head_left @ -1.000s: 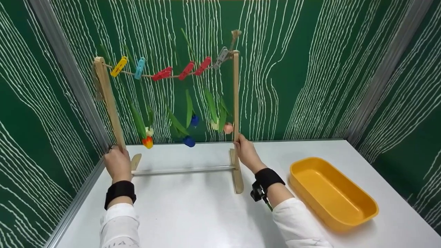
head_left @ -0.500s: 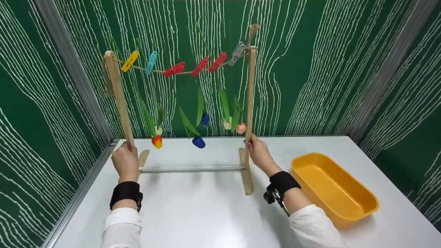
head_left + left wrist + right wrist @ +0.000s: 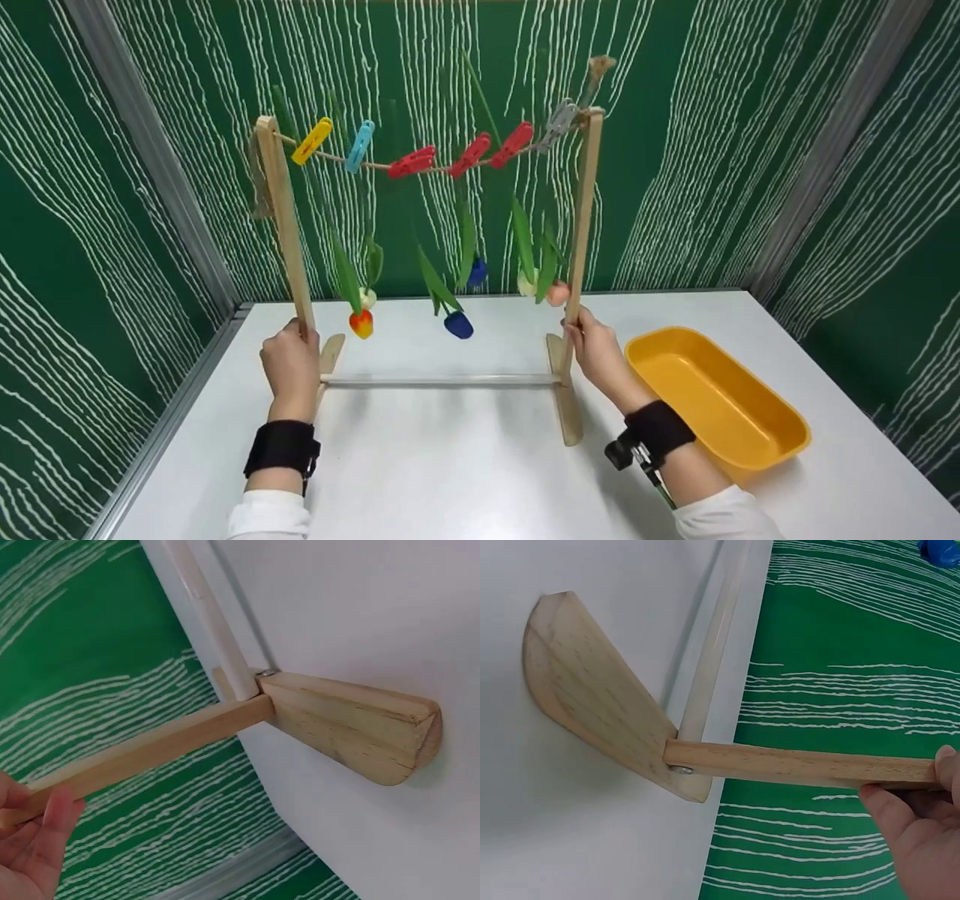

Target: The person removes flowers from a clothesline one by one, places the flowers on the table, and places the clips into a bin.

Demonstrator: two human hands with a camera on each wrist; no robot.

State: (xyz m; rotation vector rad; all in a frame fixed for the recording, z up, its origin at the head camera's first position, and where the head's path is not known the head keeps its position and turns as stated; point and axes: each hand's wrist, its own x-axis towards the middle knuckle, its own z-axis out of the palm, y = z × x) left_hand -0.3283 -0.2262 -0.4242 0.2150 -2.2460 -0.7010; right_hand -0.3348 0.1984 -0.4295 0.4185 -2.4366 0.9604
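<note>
A wooden rack [image 3: 285, 217] stands on the white table, with a twine line strung between its two posts. My left hand [image 3: 291, 367] grips the left post low down, thumb and fingers around it in the left wrist view. The right post [image 3: 802, 765] is held by my right hand [image 3: 600, 352] at about the same height. Yellow [image 3: 312, 141], blue [image 3: 360, 146], red [image 3: 471, 155] and grey [image 3: 559, 120] clothespins sit along the line. Artificial tulips hang heads down from it: an orange-yellow tulip [image 3: 361, 324], a dark blue tulip [image 3: 459, 325], a pink tulip [image 3: 557, 293] and several others.
A yellow plastic basin [image 3: 720, 397] stands on the table to the right, close to my right forearm. A pale crossbar [image 3: 442, 379] joins the rack's wooden feet [image 3: 352, 724]. Green walls with white lines rise behind and at both sides.
Both hands have moved to the right together with the rack, and slightly nearer to me. The hanging tulips and clothespins have travelled along with it.
</note>
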